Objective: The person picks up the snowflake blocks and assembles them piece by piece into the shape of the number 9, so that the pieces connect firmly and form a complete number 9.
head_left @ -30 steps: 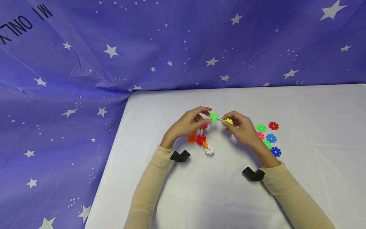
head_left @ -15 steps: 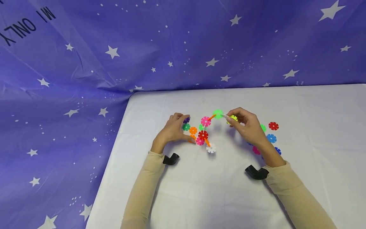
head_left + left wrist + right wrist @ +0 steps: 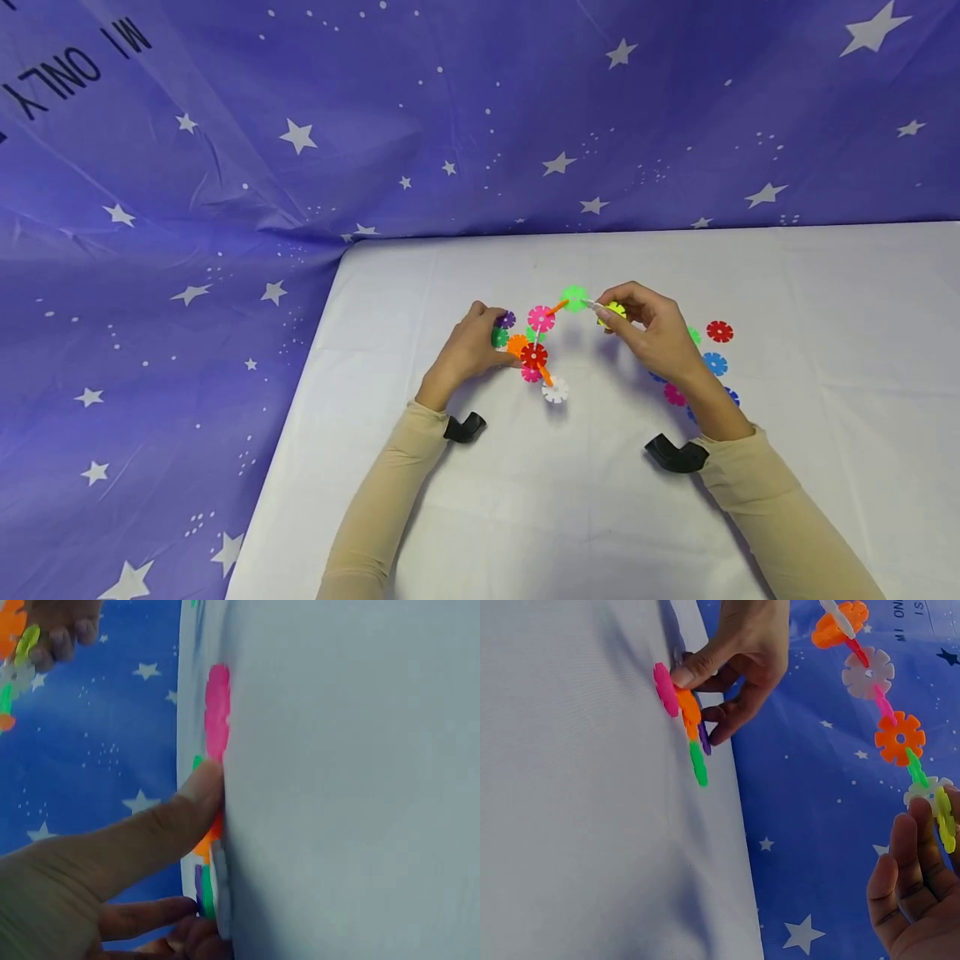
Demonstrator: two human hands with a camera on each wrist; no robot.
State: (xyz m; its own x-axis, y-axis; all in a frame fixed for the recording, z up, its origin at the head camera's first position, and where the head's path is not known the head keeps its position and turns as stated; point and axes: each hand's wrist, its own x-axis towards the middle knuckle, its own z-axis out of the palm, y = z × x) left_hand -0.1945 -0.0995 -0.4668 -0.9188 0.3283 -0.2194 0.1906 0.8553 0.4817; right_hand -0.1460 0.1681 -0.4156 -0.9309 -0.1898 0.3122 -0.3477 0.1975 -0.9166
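My right hand [image 3: 651, 329] holds up a chain of interlocking notched plastic discs [image 3: 534, 356], pinching it near a yellow disc [image 3: 616, 311] at one end. The chain droops left through green, orange, pink and red discs to a white disc [image 3: 556, 383]. Behind it, my left hand [image 3: 467, 346] rests at a group of loose discs, with thumb and fingers spread around their left side. Purple [image 3: 507, 319], dark green [image 3: 499, 337] and orange [image 3: 516, 343] discs lie there. In the left wrist view the thumb [image 3: 161, 829] touches the group beside a pink disc [image 3: 217, 709].
More loose discs lie right of my right forearm, among them a red disc [image 3: 720, 332] and a light blue disc [image 3: 716, 363]; the forearm hides some. A white cloth [image 3: 600, 517] covers the table. A purple star-printed curtain [image 3: 480, 108] hangs behind and at the left.
My left hand let go of the chain and moved left and down to the loose discs, then pushed them slightly right. My right hand shifted a little right with the chain.
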